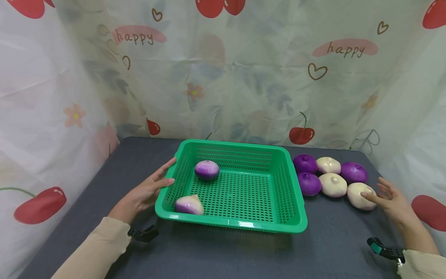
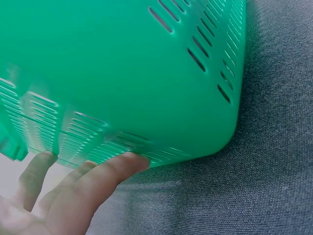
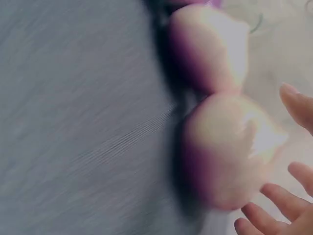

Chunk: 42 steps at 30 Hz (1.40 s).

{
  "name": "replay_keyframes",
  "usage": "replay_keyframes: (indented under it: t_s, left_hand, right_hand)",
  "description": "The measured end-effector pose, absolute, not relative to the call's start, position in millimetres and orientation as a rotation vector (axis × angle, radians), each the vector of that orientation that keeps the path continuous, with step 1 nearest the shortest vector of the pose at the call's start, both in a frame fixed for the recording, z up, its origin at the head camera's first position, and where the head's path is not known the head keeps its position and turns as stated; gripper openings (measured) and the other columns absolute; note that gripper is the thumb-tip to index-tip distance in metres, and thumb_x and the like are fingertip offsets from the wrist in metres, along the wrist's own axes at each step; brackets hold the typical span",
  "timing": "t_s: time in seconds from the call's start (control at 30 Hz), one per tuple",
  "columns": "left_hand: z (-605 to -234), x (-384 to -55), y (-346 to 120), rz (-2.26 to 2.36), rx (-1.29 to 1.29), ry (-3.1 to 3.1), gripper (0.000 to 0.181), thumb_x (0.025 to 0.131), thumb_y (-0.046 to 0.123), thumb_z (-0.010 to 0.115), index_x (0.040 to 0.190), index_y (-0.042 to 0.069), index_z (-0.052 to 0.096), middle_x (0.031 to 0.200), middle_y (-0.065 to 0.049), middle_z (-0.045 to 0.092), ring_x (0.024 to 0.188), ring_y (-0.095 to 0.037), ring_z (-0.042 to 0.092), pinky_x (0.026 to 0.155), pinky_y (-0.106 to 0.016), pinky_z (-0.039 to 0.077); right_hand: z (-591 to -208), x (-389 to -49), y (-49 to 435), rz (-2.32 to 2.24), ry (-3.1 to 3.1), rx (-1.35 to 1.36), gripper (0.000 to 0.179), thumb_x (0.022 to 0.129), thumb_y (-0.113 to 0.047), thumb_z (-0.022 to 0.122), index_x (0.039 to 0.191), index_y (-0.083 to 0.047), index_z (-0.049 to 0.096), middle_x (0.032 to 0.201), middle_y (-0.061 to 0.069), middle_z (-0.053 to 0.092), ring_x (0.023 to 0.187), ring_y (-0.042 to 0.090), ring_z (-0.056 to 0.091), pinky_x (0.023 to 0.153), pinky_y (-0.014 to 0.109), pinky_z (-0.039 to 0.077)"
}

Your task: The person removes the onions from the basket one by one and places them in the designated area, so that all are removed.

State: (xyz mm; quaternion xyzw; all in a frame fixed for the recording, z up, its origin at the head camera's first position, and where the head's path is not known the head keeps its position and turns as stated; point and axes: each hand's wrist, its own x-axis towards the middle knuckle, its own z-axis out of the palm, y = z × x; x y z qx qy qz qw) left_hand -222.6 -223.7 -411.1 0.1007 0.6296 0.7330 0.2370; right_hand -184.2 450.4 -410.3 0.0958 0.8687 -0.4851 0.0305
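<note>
From above I can't see all the fingers of the left grip [image 1: 143,195], and the green basket [image 1: 230,223] hides most of its front wall under its rim. The left wrist view cuts off some of the basket and some of that grip too. The pale veggie [image 1: 357,198] by the right grip [image 1: 395,203] is all smeary in the right wrist view, and I can't tell if they touch. Both sleeves [image 1: 99,246] run off the edge, and the front of the counter [image 1: 216,255] is out of sight
</note>
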Motion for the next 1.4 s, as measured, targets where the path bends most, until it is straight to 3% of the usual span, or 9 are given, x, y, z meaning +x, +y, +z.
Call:
replay_keyframes:
  t_s: [0.17, 0.27, 0.33, 0.43, 0.5, 0.67, 0.87, 1.13, 1.4]
  left_hand:
    - [-410.8, -222.4, -225.1, 2.009, 0.275, 1.723, 0.072, 0.101, 0.015, 0.051, 0.155, 0.041, 0.01, 0.16, -0.015, 0.007, 0.12, -0.026, 0.053, 0.09, -0.044, 0.052]
    - [-410.6, -222.3, -224.9, 2.009, 0.277, 1.719, 0.072, 0.102, 0.015, 0.051, 0.155, 0.041, 0.01, 0.159, -0.015, 0.007, 0.119, -0.027, 0.054, 0.09, -0.045, 0.052]
    - [-410.6, -222.3, -224.4, 2.01, 0.275, 1.717, 0.071, 0.101, 0.016, 0.051, 0.154, 0.042, 0.011, 0.159, -0.016, 0.008, 0.119, -0.027, 0.054, 0.091, -0.046, 0.052]
    - [-410.8, -222.3, -223.8, 2.009, 0.27, 1.718, 0.071, 0.102, 0.016, 0.051, 0.154, 0.042, 0.011, 0.16, -0.015, 0.008, 0.12, -0.027, 0.054, 0.091, -0.046, 0.052]
    - [-410.8, -222.3, -223.8, 2.008, 0.267, 1.721, 0.071, 0.102, 0.015, 0.051, 0.154, 0.042, 0.01, 0.16, -0.014, 0.007, 0.12, -0.027, 0.054, 0.091, -0.046, 0.052]
    - [-410.0, -222.3, -223.6, 2.008, 0.266, 1.723, 0.072, 0.101, 0.015, 0.051, 0.155, 0.041, 0.01, 0.16, -0.015, 0.007, 0.12, -0.028, 0.054, 0.09, -0.045, 0.052]
    - [-409.1, -222.2, -223.2, 2.006, 0.27, 1.717, 0.072, 0.102, 0.015, 0.051, 0.154, 0.042, 0.01, 0.159, -0.015, 0.008, 0.119, -0.026, 0.055, 0.09, -0.044, 0.052]
    - [-410.2, -223.5, -222.2, 2.0, 0.269, 1.728, 0.072, 0.102, 0.015, 0.051, 0.155, 0.041, 0.009, 0.159, -0.015, 0.007, 0.119, -0.027, 0.054, 0.09, -0.044, 0.052]
    - [-408.1, -222.9, -222.5, 1.993, 0.252, 1.729, 0.073, 0.101, 0.016, 0.052, 0.155, 0.041, 0.009, 0.159, -0.016, 0.006, 0.118, -0.027, 0.055, 0.09, -0.045, 0.052]
  right_hand:
    - [-377.8, -188.4, 430.8, -1.575, 2.747, 0.169, 0.081, 0.099, -0.034, 0.054, 0.154, -0.036, -0.006, 0.163, 0.008, 0.0, 0.146, 0.04, 0.0, 0.115, 0.061, 0.005]
    - [-353.1, -193.4, 413.4, -1.718, 2.765, 0.049, 0.075, 0.1, -0.024, 0.055, 0.155, -0.036, 0.005, 0.16, -0.003, 0.02, 0.149, 0.022, 0.014, 0.12, 0.033, 0.015]
    - [-334.4, -196.3, 399.7, -1.767, 2.794, -0.041, 0.073, 0.099, -0.018, 0.055, 0.155, -0.032, 0.011, 0.154, -0.007, 0.029, 0.145, 0.012, 0.025, 0.11, 0.014, 0.026]
    - [-309.0, -199.6, 372.3, -1.838, 2.802, -0.168, 0.07, 0.098, -0.013, 0.058, 0.155, -0.028, 0.02, 0.147, -0.007, 0.039, 0.136, 0.003, 0.038, 0.09, 0.003, 0.037]
    - [-295.4, -200.8, 348.2, -1.838, 2.8, -0.235, 0.068, 0.097, -0.014, 0.059, 0.154, -0.027, 0.024, 0.147, -0.005, 0.04, 0.133, 0.004, 0.042, 0.086, 0.003, 0.04]
    - [-278.2, -198.8, 283.7, -1.95, 2.622, -0.471, 0.064, 0.096, -0.011, 0.06, 0.152, -0.023, 0.031, 0.146, 0.0, 0.042, 0.13, 0.006, 0.046, 0.088, 0.007, 0.044]
    - [-278.9, -189.2, 214.4, -1.839, 2.523, -0.632, 0.06, 0.098, -0.015, 0.058, 0.151, -0.02, 0.032, 0.151, 0.01, 0.038, 0.139, 0.027, 0.039, 0.092, 0.013, 0.046]
    - [-300.5, -175.6, 145.6, -1.813, 2.269, -0.631, 0.063, 0.095, -0.015, 0.063, 0.15, -0.02, 0.033, 0.15, 0.009, 0.039, 0.137, 0.032, 0.041, 0.101, 0.046, 0.046]
    - [-330.9, -164.3, 95.3, -1.759, 2.124, -0.628, 0.061, 0.093, -0.017, 0.066, 0.147, -0.016, 0.037, 0.147, 0.011, 0.043, 0.135, 0.034, 0.043, 0.1, 0.042, 0.048]
